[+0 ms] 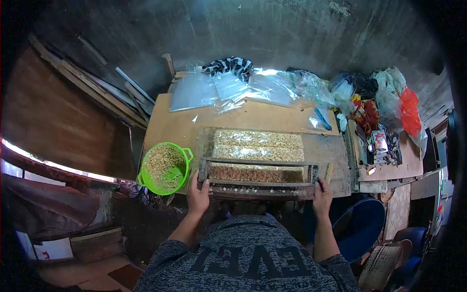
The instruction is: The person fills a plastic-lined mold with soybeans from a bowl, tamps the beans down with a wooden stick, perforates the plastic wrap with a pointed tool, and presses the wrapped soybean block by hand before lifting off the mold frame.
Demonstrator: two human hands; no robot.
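Note:
A long rectangular wooden frame (258, 161) lies near the table's front edge. My left hand (198, 195) grips its left end, and my right hand (322, 197) holds the right end, fingers closed at the corner. Inside the frame is a brown, grainy strip (243, 173), darker toward its right end. Just behind it, pale grainy slabs (258, 146) lie side by side under something shiny, on a worn wooden board (326, 151). To the left of my left hand stands a bright green basket (174, 176) with two handles, partly filled with pale, crumbly pieces (163, 159).
Clear plastic sheets (194, 90) and bags (311, 87) line the table's back. A small wooden stick (330, 172) lies beside my right hand. A red bag (410, 112) and other bags fill the right side. A large blue tub (362, 221) stands below the table's right front.

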